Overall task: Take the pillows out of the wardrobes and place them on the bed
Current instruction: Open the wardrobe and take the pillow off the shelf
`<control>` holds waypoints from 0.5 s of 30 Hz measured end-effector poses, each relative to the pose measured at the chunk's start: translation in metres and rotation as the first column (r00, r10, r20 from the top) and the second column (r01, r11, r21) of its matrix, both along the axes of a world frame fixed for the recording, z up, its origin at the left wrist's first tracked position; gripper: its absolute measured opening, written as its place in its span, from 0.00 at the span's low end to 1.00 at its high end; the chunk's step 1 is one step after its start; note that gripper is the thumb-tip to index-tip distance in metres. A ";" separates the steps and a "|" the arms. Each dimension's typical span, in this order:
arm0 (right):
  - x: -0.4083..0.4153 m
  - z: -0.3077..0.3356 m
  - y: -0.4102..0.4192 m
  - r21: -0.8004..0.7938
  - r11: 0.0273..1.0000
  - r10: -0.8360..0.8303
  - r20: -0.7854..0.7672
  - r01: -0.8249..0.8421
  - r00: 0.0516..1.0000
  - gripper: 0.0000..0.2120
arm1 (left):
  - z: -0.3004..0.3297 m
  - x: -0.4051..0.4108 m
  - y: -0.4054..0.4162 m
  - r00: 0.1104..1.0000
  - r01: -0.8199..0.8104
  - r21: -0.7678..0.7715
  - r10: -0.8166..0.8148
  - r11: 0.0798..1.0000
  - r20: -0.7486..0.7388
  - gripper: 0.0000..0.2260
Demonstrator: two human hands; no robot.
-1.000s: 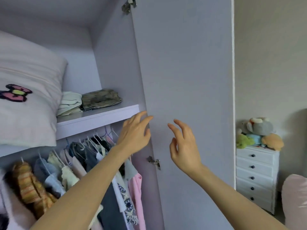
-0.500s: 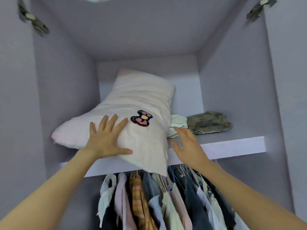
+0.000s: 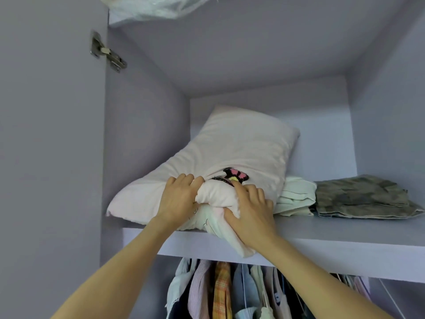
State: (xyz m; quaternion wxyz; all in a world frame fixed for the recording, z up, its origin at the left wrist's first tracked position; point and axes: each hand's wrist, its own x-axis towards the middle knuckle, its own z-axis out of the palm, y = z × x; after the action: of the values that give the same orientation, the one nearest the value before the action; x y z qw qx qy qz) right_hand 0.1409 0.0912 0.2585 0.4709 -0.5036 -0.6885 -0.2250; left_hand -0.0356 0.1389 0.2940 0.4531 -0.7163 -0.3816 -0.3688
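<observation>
Centre frame, the left hand and right hand bunch the near end of a pink pillow lying on the wardrobe shelf; nothing is out yet, the bed unseen; folded clothes share the shelf at right; shirts hang below.

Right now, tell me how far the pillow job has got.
Done: the wardrobe is open. In hand: left hand and right hand both grip the front edge of the pink pillow, which lies on the shelf. Left: pull it out and carry it to the bed, not in view.
</observation>
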 end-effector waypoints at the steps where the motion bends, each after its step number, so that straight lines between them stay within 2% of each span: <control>1: 0.004 0.000 -0.010 0.052 0.998 0.033 -0.034 -0.032 0.999 0.35 | 0.002 0.003 -0.014 1.000 0.017 0.033 -0.018 0.999 0.016 0.27; 3: 0.009 0.001 -0.030 0.143 0.987 0.083 -0.061 -0.073 0.995 0.33 | 0.003 0.005 -0.039 0.997 0.040 0.110 -0.046 0.993 0.058 0.25; 5: 0.012 0.001 -0.062 0.188 0.976 0.120 -0.021 -0.114 0.993 0.31 | -0.005 0.003 -0.074 0.994 0.045 0.141 -0.059 0.989 0.093 0.21; 6: 0.014 0.001 -0.077 0.195 0.969 0.150 0.017 -0.151 0.988 0.30 | -0.011 0.000 -0.089 0.990 0.056 0.131 -0.071 0.990 0.121 0.18; 8: 0.018 -0.006 -0.109 0.129 0.936 0.327 0.031 -0.329 0.944 0.25 | -0.032 -0.010 -0.122 0.979 0.086 0.089 -0.101 0.992 0.178 0.13; 10: 0.021 -0.018 -0.139 0.045 0.859 0.511 -0.103 -0.509 0.853 0.20 | -0.062 -0.018 -0.157 0.976 0.116 0.045 -0.122 0.992 0.182 0.12; 11: 0.022 -0.023 -0.147 0.035 0.847 0.527 -0.176 -0.530 0.831 0.19 | -0.075 -0.019 -0.170 0.977 0.136 0.042 -0.141 0.990 0.158 0.12; 13: 0.016 -0.039 -0.164 -0.008 0.910 0.400 -0.242 -0.414 0.884 0.22 | -0.103 -0.022 -0.202 0.984 0.157 0.039 -0.160 0.987 0.084 0.13; 15: 0.009 -0.047 -0.167 -0.158 0.963 0.172 -0.259 -0.217 0.950 0.29 | -0.120 -0.025 -0.224 0.990 0.142 -0.009 -0.142 0.990 0.014 0.14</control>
State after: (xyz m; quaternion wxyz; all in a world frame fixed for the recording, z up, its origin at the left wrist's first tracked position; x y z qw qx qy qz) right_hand 0.1503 -0.0758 0.2115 0.5227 -0.4982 -0.6900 -0.0491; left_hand -0.0602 -0.0850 0.1741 0.4197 -0.7414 -0.3345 -0.4029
